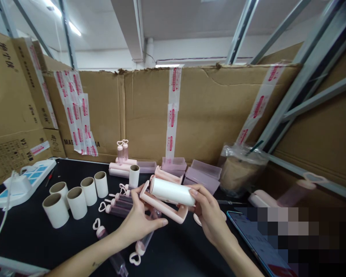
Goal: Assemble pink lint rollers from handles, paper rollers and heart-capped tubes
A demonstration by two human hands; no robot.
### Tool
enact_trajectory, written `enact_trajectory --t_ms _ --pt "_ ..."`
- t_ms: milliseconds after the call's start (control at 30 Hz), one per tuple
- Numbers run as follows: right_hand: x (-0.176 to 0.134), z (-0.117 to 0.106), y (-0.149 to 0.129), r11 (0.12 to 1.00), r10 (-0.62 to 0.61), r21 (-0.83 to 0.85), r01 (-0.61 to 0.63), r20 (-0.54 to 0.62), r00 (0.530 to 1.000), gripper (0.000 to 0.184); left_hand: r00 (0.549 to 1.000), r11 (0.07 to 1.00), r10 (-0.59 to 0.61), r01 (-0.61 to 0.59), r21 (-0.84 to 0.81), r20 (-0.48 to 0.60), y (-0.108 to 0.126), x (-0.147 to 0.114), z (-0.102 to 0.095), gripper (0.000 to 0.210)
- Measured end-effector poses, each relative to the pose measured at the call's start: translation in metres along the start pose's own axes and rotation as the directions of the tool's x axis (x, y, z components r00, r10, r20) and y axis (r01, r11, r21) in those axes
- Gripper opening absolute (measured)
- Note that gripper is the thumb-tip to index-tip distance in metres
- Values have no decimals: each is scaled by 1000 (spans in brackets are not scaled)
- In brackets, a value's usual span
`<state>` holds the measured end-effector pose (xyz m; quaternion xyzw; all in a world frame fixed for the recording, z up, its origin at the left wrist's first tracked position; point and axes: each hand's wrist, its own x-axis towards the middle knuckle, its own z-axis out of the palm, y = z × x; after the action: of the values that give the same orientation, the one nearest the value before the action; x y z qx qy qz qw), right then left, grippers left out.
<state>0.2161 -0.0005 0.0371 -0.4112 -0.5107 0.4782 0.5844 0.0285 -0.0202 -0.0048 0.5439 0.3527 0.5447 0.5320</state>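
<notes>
My left hand (pixel 140 217) holds a pink plastic roller frame (pixel 165 209) by its left end, the thumb stretched out below it. My right hand (pixel 207 207) grips a white lint roll (pixel 171 191) by its right end. The roll lies lengthwise just above the frame's long bar, tilted down to the right. Whether it is seated in the frame I cannot tell. Beneath my hands lie clear pink tubes with heart-shaped loops, one tube (pixel 145 242) pointing towards me. Another heart-loop tube (pixel 112 250) lies below my left forearm.
Several white rolls (pixel 77 202) stand upright on the black table at left, near a power strip (pixel 31 184). Pale purple trays (pixel 203 175) and a bagged drink cup (pixel 238 171) sit towards the back. A phone (pixel 259 242) lies at right. Cardboard walls (pixel 144 111) enclose the table.
</notes>
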Motion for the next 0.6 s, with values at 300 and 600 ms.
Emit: enact_trajectory --t_ms 300,600 --pt "1 3 3 996 -42 -77 41 -6 999 26 999 999 15 -18 50 50 8 -3 -1 73" --pt "-5 15 11 985 -55 -158 62 51 997 30 993 965 6 26 -260 122 12 -2 2 68"
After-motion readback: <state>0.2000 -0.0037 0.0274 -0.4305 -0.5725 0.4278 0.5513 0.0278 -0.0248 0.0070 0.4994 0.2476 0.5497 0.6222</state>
